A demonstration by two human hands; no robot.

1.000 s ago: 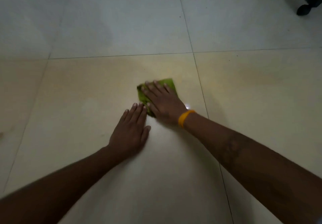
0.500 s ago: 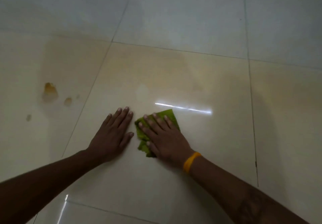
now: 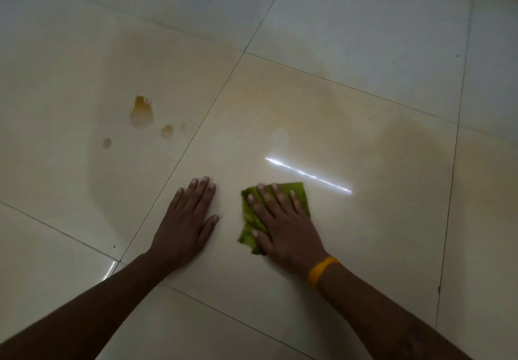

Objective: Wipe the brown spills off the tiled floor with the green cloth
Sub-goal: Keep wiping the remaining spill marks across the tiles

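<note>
The right hand (image 3: 283, 225) pressed the green cloth (image 3: 253, 219) flat, fingers straight. The left hand (image 3: 186, 221) lay spread, holding nothing. Best swept across the grout line toward the brown spills (image 3: 141, 111) (firm, even pressure).

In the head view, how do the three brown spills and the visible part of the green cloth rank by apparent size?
1. green cloth, partly hidden
2. largest brown spill
3. middle brown spill
4. smallest brown spill
The spills lie farther away, so true sizes remain unsure.

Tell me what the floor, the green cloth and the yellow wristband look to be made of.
Floor: glazed or polished tile, likely ceramic; grout lines divide it and it mirrors a sharp streak of light.
Green cloth: soft fabric, matte and crumpled, pressed flat under the right hand; the weave is too blurred to name.
Yellow wristband: smooth, uniform band, probably rubber or silicone, though that is a guess.
</note>
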